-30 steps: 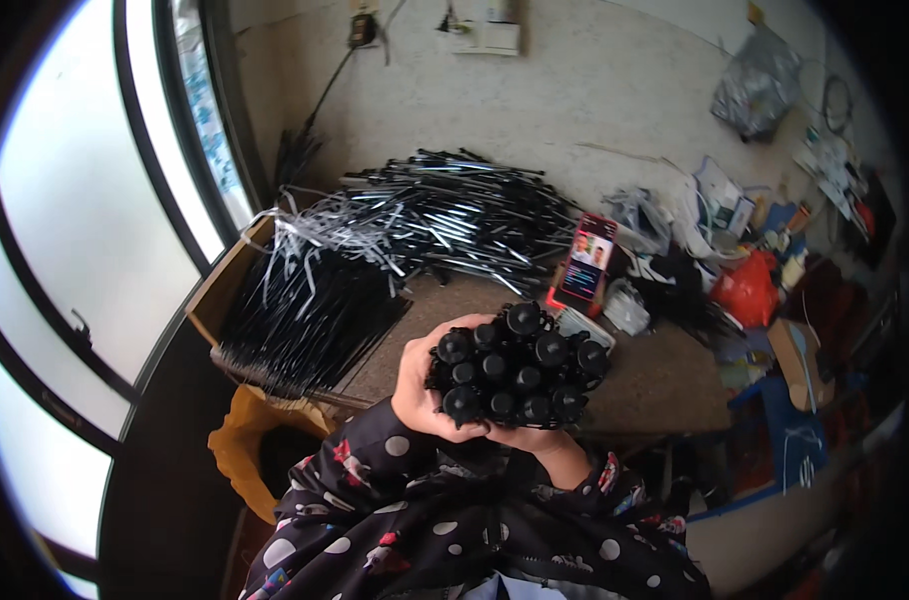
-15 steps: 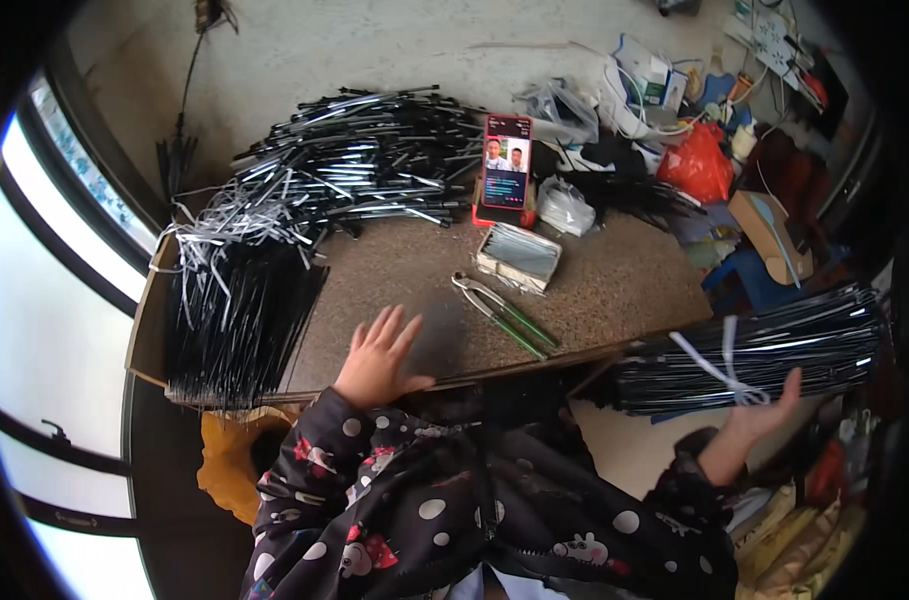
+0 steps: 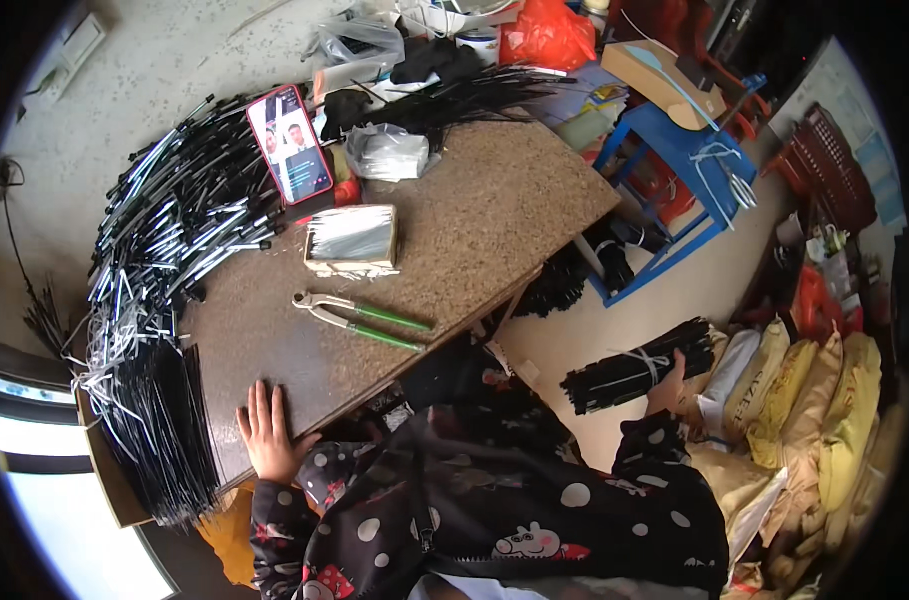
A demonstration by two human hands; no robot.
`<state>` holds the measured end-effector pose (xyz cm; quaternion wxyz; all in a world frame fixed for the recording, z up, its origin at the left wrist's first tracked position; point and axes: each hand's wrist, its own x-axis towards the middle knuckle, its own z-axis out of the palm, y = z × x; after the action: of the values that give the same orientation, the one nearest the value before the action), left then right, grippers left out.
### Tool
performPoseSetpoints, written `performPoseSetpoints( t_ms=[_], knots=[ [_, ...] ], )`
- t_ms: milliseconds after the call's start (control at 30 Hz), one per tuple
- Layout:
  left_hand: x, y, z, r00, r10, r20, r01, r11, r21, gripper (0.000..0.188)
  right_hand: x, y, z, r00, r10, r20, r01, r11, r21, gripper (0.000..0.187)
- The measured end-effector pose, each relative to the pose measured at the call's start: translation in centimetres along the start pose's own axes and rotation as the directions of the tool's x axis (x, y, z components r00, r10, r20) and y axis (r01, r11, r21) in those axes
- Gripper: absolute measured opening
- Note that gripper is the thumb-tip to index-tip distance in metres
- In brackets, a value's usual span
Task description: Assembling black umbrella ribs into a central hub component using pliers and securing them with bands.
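Note:
My left hand (image 3: 270, 435) lies flat on the brown table (image 3: 475, 190), fingers stretched, close to its near edge. Low on my right, my right hand (image 3: 667, 388) is closed on a bundle of thin black rods (image 3: 610, 383) bound with a white tie; the fingers on the underside are hidden. Nearest my left hand is a row of long thin black rods (image 3: 165, 430) with white ties at the table's left end. Nippers with green handles (image 3: 365, 320) rest on the tabletop. Beyond them is a small box of thin pale strips (image 3: 350, 243).
Behind the box a phone (image 3: 290, 145) stands propped up. A heap of black rods (image 3: 185, 180) covers the table's far left. To the right are a blue stool (image 3: 700, 165) bearing a cardboard piece, and stacked yellow and tan sacks (image 3: 805, 400) beside my right hand.
My view has swung to the right. The tied bundle has gone down from beside the table to a lower place near the sacks, with my right hand. My left hand now presses on the table.

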<state>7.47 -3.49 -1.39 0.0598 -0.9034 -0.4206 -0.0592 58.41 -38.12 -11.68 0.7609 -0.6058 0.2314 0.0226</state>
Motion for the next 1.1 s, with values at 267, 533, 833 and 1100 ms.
performPoseSetpoints(
  t_ms=[267,533,833,1100],
  knots=[
    [-0.1,1.0,-1.2,0.995,-0.054,0.087,0.057,0.998,-0.025,0.096,10.3,1.9,13.6,0.908,-0.271,0.318,0.354,0.904,-0.239,0.055],
    [-0.4,0.6,-1.5,0.997,-0.057,0.044,0.06,0.995,-0.078,0.091,17.5,7.0,25.9,0.909,0.071,0.411,0.205,0.783,-0.587,0.052],
    [-0.3,-0.2,-1.7,0.999,-0.02,-0.039,0.012,0.979,-0.202,0.082,5.7,8.5,20.9,0.881,-0.006,0.473,0.166,0.94,-0.298,0.025],
    [-1.7,-5.6,0.9,0.893,-0.426,-0.144,0.262,0.752,-0.604,0.059,-22.5,0.7,22.1,-0.047,-0.611,0.79,0.962,0.184,0.2,0.021]
  ],
)
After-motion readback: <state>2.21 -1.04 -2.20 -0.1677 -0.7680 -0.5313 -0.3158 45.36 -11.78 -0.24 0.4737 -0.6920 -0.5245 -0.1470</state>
